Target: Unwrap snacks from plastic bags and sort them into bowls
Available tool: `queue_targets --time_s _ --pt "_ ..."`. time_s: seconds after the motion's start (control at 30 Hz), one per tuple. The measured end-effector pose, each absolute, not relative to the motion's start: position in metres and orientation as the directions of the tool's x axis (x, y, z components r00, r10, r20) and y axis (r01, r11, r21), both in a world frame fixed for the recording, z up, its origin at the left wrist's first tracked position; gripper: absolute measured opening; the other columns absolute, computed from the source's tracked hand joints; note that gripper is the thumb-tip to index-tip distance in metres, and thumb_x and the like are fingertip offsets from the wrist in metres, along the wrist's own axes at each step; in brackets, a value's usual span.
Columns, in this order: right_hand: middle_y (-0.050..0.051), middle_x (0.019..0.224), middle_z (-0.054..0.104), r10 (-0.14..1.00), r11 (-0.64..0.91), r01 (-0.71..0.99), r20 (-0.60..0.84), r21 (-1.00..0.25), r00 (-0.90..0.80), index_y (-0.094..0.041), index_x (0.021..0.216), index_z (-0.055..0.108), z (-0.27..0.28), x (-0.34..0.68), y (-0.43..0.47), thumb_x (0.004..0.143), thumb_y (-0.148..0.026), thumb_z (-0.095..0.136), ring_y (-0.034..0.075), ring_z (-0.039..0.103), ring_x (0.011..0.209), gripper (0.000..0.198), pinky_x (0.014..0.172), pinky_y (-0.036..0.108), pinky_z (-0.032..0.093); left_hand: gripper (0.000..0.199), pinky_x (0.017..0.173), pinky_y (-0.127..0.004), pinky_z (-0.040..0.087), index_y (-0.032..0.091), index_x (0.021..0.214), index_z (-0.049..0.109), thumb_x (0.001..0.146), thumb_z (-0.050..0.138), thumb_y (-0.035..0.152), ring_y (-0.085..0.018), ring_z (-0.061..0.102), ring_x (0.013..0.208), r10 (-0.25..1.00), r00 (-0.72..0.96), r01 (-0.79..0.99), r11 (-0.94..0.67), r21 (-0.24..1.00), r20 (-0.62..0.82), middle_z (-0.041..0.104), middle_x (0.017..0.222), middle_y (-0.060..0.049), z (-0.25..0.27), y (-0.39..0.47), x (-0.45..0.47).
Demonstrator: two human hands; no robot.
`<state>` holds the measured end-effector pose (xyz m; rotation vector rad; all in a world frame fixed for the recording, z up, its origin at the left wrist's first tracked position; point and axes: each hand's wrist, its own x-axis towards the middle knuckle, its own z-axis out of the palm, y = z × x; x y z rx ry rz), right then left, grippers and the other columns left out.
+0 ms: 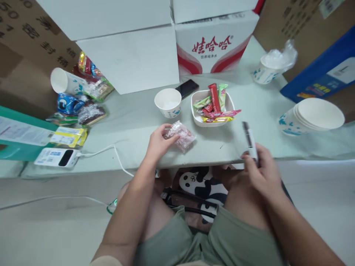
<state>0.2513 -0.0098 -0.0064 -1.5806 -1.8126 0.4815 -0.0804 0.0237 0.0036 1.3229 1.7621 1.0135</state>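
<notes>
My left hand [161, 142] has its thumb and fingers closed on a crinkled clear plastic packet [181, 137] with something pinkish inside, at the table's front edge. In my right hand [263, 170], raised near the edge on the right, is a white marker pen [252, 145] with a dark end pointing up, slightly blurred. Just behind the packet stands a paper cup [168, 103]. To its right, a white bowl [197, 114] holds several wrapped snack sticks in red, green, pink and yellow.
A dark phone [188, 88] lies behind the cup. Stacked paper cups [307, 118] and a plastic-stuffed cup [267, 72] stand right. Snack packets [93, 112], a tipped cup [66, 82] and a power bank [57, 157] with a white cable lie left. White cartons [133, 62] line the back.
</notes>
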Motion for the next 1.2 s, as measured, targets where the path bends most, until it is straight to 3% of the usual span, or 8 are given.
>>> queue_targets --time_s 0.13,0.27,0.43,0.67,0.87,1.0,1.1,1.2 --pt "0.008 0.111 0.075 0.876 0.480 0.556 0.336 -0.678 -0.347 -0.023 0.132 0.060 0.010 0.176 0.009 0.097 -0.027 0.046 0.022 0.071 0.091 0.038 0.080 0.034 0.056 0.043 0.076 -0.032 0.052 0.015 0.111 0.065 0.074 0.075 0.036 -0.021 0.069 0.085 0.965 -0.257 0.408 0.160 0.899 -0.055 0.074 0.096 -0.009 -0.001 0.026 -0.081" --pt "0.009 0.122 0.075 0.841 0.531 0.474 0.369 -0.702 -0.396 -0.021 0.132 0.064 -0.007 0.134 0.027 0.101 -0.030 0.042 0.024 0.071 0.107 0.039 0.089 0.035 0.057 0.040 0.079 -0.033 0.052 0.018 0.114 0.065 0.078 0.073 0.036 -0.022 0.069 0.084 0.972 -0.232 0.571 0.167 0.804 -0.037 0.075 0.099 -0.009 0.004 0.019 -0.080" --pt "0.008 0.120 0.076 0.860 0.492 0.568 0.268 -0.660 -0.433 -0.023 0.136 0.065 -0.031 0.133 0.016 0.102 -0.028 0.042 0.025 0.073 0.101 0.042 0.086 0.036 0.057 0.039 0.075 -0.034 0.049 0.019 0.116 0.067 0.083 0.068 0.041 -0.023 0.068 0.077 0.976 -0.200 0.765 0.211 0.608 -0.088 0.074 0.086 -0.007 0.018 0.008 -0.080" --pt "0.008 0.093 0.078 0.837 0.507 0.663 0.130 -0.551 -0.532 -0.024 0.138 0.066 -0.017 0.147 0.023 0.100 -0.027 0.044 0.025 0.072 0.082 0.044 0.073 0.034 0.054 0.036 0.078 -0.035 0.049 0.019 0.115 0.066 0.085 0.067 0.039 -0.023 0.069 0.080 0.978 -0.145 0.780 0.207 0.591 -0.152 0.075 0.088 -0.007 0.020 0.009 -0.084" --pt "0.007 0.110 0.079 0.867 0.433 0.712 0.039 -0.554 -0.497 -0.026 0.126 0.073 -0.009 0.193 0.013 0.098 -0.027 0.046 0.026 0.075 0.094 0.039 0.078 0.036 0.056 0.038 0.093 -0.041 0.050 0.020 0.117 0.064 0.082 0.070 0.033 -0.028 0.069 0.101 0.967 -0.202 0.727 0.255 0.638 -0.156 0.072 0.118 -0.012 0.014 0.014 -0.088" --pt "0.007 0.111 0.079 0.935 0.341 0.735 0.128 -0.587 -0.331 -0.023 0.122 0.074 -0.012 0.236 0.009 0.097 -0.034 0.048 0.026 0.074 0.094 0.038 0.080 0.037 0.057 0.041 0.104 -0.046 0.046 0.021 0.119 0.062 0.081 0.071 0.033 -0.031 0.062 0.115 0.985 -0.174 0.746 0.146 0.650 -0.021 0.066 0.124 -0.013 0.009 0.012 -0.090" --pt "0.008 0.105 0.078 0.963 0.266 0.838 0.172 -0.476 -0.208 -0.024 0.122 0.073 -0.019 0.259 0.014 0.095 -0.034 0.049 0.026 0.071 0.086 0.038 0.074 0.038 0.055 0.029 0.112 -0.050 0.039 0.022 0.100 0.069 0.076 0.076 0.037 -0.034 0.051 0.129 0.987 -0.143 0.785 0.065 0.616 0.078 0.060 0.128 -0.013 0.008 0.010 -0.092" --pt "0.010 0.099 0.075 0.971 0.212 0.910 0.183 -0.356 -0.155 -0.024 0.123 0.072 -0.027 0.268 0.022 0.093 -0.032 0.049 0.027 0.067 0.081 0.038 0.068 0.038 0.051 0.014 0.113 -0.051 0.040 0.021 0.082 0.070 0.075 0.076 0.032 -0.035 0.051 0.128 0.987 -0.121 0.793 0.035 0.608 0.102 0.061 0.126 -0.013 0.012 0.008 -0.088"
